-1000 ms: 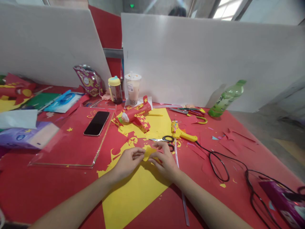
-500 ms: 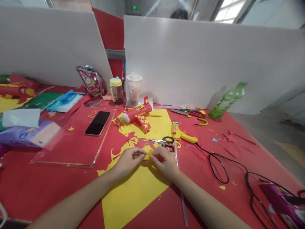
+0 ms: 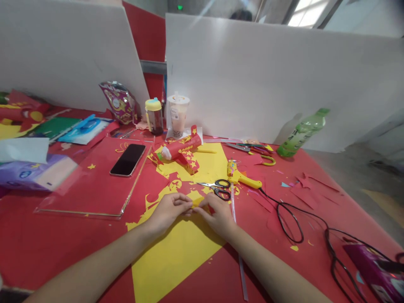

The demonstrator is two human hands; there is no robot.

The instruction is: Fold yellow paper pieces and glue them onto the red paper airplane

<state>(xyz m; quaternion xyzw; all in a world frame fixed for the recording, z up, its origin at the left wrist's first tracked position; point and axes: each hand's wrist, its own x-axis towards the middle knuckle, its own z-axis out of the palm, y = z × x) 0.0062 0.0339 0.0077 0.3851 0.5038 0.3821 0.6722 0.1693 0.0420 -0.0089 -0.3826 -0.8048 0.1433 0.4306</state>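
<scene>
A small yellow piece of paper (image 3: 197, 201) is pinched between my two hands, its left end in the closed fingers of my left hand (image 3: 172, 210). The fingers and thumb of my right hand (image 3: 217, 214) close on its other end. Beneath them lies a large yellow sheet (image 3: 176, 261). Just beyond my right hand are black-handled scissors (image 3: 222, 189), blades pointing left. Farther back rests a red paper airplane model (image 3: 181, 147) with yellow stars, among yellow scraps. My fingers partly hide the held paper.
A yellow glue gun (image 3: 244, 179) trails a black cord (image 3: 290, 204) rightward. A phone (image 3: 128, 160) lies left on a clear-wrapped red pack (image 3: 91, 189). A bubble tea cup (image 3: 178, 115), a yellow-lidded bottle (image 3: 154, 115) and a green bottle (image 3: 303, 132) stand before white boards (image 3: 252, 75).
My fingers have shifted slightly on the yellow paper, the right thumb now nearer the left fingertips. The whole view has tilted a little; the objects on the table stay put.
</scene>
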